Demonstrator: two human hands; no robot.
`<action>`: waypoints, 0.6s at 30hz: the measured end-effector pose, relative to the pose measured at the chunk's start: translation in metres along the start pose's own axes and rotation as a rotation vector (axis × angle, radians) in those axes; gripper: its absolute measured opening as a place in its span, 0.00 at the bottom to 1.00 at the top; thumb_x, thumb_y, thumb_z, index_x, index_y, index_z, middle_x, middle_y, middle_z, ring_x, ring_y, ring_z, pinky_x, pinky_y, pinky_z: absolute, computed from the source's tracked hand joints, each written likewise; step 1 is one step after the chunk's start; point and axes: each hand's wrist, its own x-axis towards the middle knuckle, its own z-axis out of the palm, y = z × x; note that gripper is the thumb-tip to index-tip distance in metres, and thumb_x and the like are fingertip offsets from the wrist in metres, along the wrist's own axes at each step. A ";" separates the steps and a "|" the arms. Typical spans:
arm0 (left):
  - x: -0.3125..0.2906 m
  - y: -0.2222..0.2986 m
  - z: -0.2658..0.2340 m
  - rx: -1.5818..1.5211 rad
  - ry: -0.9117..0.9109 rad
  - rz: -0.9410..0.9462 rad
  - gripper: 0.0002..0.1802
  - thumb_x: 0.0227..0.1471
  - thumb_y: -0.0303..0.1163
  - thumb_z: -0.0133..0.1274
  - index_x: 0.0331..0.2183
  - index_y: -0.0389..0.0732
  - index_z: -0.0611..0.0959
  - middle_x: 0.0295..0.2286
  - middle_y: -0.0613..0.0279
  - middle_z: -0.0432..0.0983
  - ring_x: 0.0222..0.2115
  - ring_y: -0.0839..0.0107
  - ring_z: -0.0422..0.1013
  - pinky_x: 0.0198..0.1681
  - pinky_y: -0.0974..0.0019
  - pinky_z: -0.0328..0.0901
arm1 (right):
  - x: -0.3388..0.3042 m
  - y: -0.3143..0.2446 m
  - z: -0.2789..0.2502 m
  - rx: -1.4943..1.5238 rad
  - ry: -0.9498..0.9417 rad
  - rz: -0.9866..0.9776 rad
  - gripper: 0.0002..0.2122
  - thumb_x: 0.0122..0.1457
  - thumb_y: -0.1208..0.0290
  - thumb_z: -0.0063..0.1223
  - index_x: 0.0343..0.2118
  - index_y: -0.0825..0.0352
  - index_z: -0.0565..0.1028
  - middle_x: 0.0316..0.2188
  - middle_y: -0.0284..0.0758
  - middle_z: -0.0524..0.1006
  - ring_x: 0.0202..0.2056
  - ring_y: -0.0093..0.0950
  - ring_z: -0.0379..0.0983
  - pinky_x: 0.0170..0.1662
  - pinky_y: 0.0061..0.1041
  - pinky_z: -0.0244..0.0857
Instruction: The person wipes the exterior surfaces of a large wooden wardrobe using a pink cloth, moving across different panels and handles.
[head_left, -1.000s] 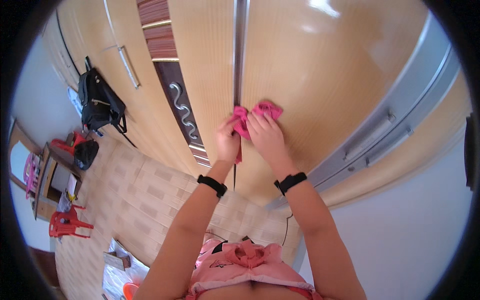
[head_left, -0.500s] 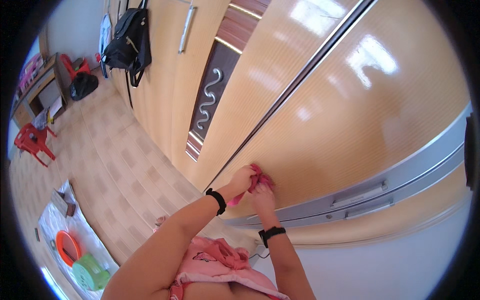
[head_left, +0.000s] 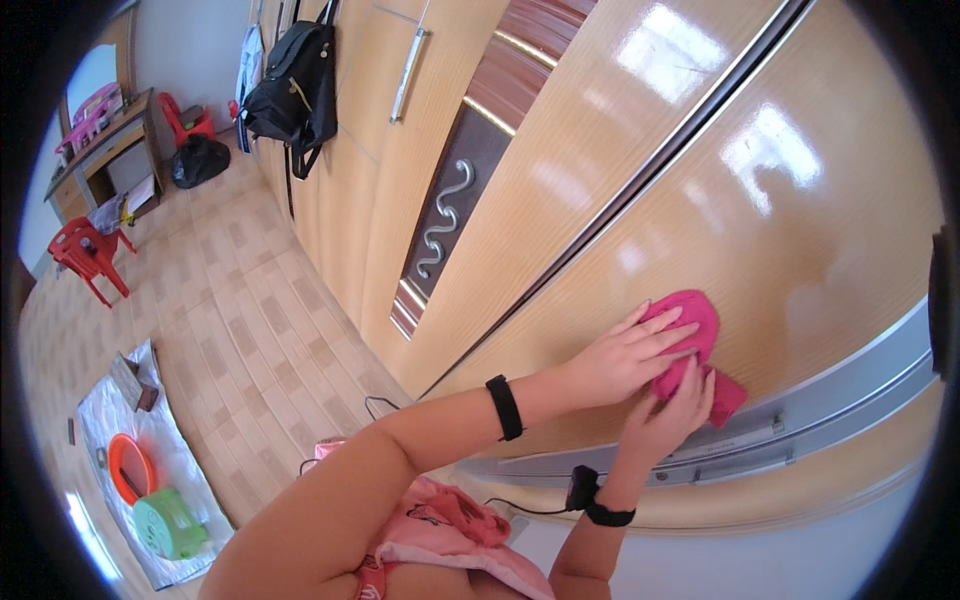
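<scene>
A bright pink cloth (head_left: 697, 312) lies bunched against the glossy wooden wardrobe door (head_left: 560, 340). My left hand (head_left: 622, 358) rests on it with the fingers stretched out and spread, pressing it to the door. Just below, my right hand (head_left: 672, 412) has its fingers bent around the lower part, and a darker pink end (head_left: 730, 400) sticks out past the fingertips. The left thumb is hidden. Both wrists wear black straps; a small black box with a cable hangs by the right one.
A metal rail with handles (head_left: 720, 440) runs under the door. Black backpack (head_left: 295, 95) hangs on the wardrobe at far left. On the tiled floor stand a red stool (head_left: 88, 250) and a silver mat (head_left: 190, 450) bearing an orange basin (head_left: 128, 470) and a green plastic stool (head_left: 170, 525).
Both hands have moved right with the cloth across the door. The cloth, bunched small before, is spread wider now. The left hand's fingers have straightened out over it. The view has shifted slightly.
</scene>
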 end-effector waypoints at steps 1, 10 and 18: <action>-0.009 -0.006 0.004 0.105 -0.050 0.045 0.19 0.45 0.30 0.48 0.42 0.37 0.76 0.56 0.54 0.59 0.59 0.53 0.52 0.59 0.46 0.48 | -0.010 0.003 0.004 0.002 -0.001 0.001 0.19 0.60 0.63 0.40 0.52 0.67 0.66 0.50 0.43 0.68 0.51 0.45 0.63 0.52 0.42 0.58; -0.111 -0.043 0.009 0.197 -0.215 0.235 0.12 0.42 0.32 0.51 0.34 0.41 0.79 0.46 0.61 0.68 0.48 0.58 0.62 0.48 0.58 0.64 | -0.143 0.004 0.051 -0.129 -0.204 -0.143 0.15 0.55 0.65 0.50 0.46 0.61 0.72 0.45 0.32 0.72 0.47 0.32 0.68 0.49 0.39 0.58; -0.060 -0.083 -0.062 0.417 -0.254 0.274 0.20 0.39 0.31 0.51 0.40 0.46 0.80 0.42 0.66 0.69 0.43 0.64 0.64 0.43 0.67 0.65 | -0.058 -0.047 0.074 0.127 -0.166 -0.108 0.20 0.46 0.74 0.51 0.46 0.64 0.73 0.42 0.37 0.74 0.43 0.35 0.70 0.48 0.39 0.60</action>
